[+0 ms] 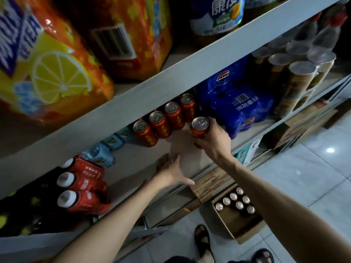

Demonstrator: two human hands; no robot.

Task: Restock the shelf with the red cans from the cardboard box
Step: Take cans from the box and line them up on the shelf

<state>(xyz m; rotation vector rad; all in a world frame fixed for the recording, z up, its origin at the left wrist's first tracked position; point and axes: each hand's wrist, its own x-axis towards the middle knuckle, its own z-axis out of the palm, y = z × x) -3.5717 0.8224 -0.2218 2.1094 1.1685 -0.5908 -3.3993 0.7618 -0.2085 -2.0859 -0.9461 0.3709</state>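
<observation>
1. An open brown cardboard box is sitting on the pale tiled floor, holding two rows of silver-topped cans;
2. the left hand is lying flat, fingers straight, on the pale grey shelf board;
3. the right hand is gripping an upright red drinks can over that board, just beside a blue shrink-wrapped pack;
4. four more red cans are standing in a row behind.

The right hand grips a red can on the shelf, near a row of 4 cans. The left hand rests open, apparently touching the shelf.
</observation>
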